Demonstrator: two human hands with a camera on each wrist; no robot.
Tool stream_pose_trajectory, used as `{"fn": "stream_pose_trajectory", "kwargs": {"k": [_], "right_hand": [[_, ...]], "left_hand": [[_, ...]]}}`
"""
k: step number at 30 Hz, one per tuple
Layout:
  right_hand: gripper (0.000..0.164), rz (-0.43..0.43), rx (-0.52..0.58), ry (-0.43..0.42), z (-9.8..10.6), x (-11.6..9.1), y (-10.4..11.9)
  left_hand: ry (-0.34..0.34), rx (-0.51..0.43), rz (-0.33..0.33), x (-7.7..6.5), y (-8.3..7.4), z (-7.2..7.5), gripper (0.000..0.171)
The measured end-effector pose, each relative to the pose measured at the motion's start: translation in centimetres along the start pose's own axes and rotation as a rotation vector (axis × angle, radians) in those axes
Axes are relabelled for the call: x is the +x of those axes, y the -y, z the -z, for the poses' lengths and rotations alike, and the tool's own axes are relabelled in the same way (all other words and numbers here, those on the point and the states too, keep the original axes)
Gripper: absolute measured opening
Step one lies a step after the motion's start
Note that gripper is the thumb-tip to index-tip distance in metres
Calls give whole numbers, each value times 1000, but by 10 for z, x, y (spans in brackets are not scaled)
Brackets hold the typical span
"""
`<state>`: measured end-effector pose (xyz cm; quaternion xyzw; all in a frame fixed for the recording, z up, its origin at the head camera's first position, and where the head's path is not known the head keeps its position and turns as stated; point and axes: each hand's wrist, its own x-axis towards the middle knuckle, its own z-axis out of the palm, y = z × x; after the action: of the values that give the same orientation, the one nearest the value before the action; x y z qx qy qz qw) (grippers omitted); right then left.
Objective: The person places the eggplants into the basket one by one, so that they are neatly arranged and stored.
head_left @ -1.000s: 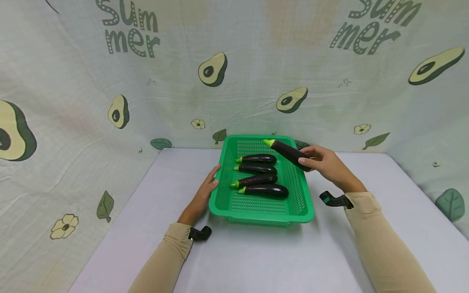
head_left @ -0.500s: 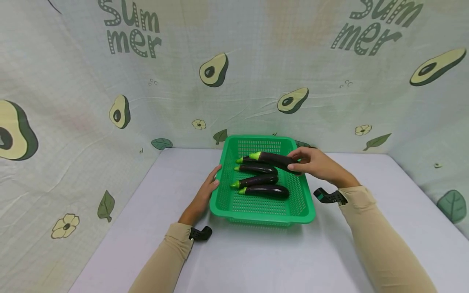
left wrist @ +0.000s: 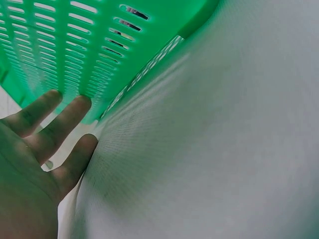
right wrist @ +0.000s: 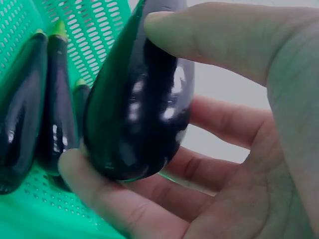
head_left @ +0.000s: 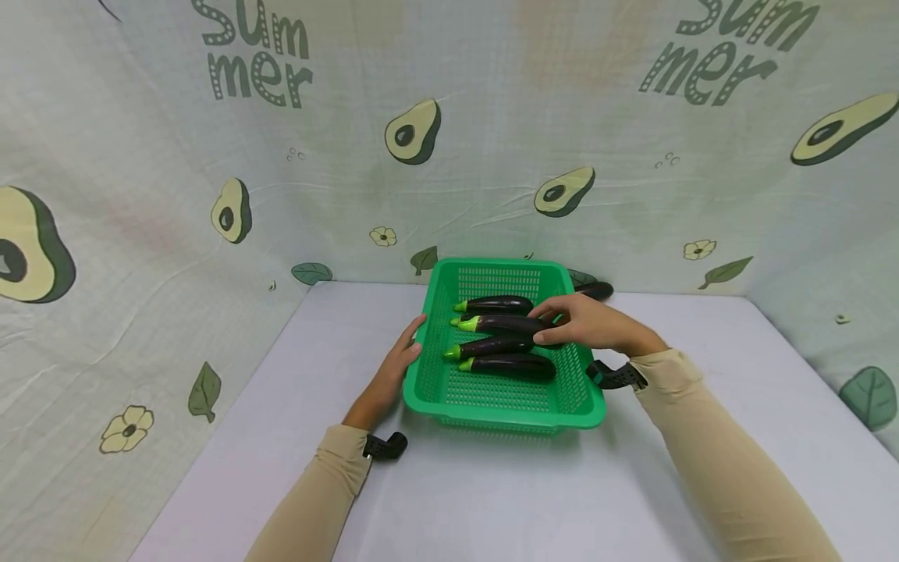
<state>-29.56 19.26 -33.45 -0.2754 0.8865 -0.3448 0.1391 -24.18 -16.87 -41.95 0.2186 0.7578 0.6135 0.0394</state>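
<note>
My right hand grips a dark purple eggplant by its rounded end, green stem pointing left, over the basket. In the right wrist view, the thumb lies on one side of this eggplant with fingers under and behind it. Several other eggplants lie side by side in the green plastic basket, stems to the left; the held one partly covers one of them. My left hand rests against the basket's left side. The left wrist view has its fingers extended at the slotted wall.
Beyond the basket's right rim lies another eggplant on the white table, partly hidden by the basket and right hand. A printed cloth hangs behind the table and along its sides.
My right hand has carried the eggplant left and down from above the right rim to among the others, levelling it. The eggplant behind the basket has come into view. My left hand stays put.
</note>
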Motion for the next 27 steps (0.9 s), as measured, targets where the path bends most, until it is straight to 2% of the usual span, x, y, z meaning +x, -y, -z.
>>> {"fn": "stream_pose_trajectory", "kwargs": {"k": [4, 5, 11, 14, 20, 27], "right_hand": [[56, -16, 18, 62, -4, 7, 2], [55, -17, 5, 68, -5, 8, 3], [50, -15, -117, 100, -11, 14, 8], [47, -8, -143, 124, -14, 15, 10], [45, 11, -163, 148, -18, 15, 12], [47, -13, -193, 162, -19, 17, 12]], "left_hand": [[-4, 2, 3, 1, 0, 0, 58], [-12, 7, -1, 2, 5, 0, 57], [-12, -4, -10, 3, 9, 1, 58], [-2, 2, -1, 1, 2, 1, 58], [0, 18, 2, 0, 0, 1, 58], [1, 15, -1, 0, -3, 0, 58]]}}
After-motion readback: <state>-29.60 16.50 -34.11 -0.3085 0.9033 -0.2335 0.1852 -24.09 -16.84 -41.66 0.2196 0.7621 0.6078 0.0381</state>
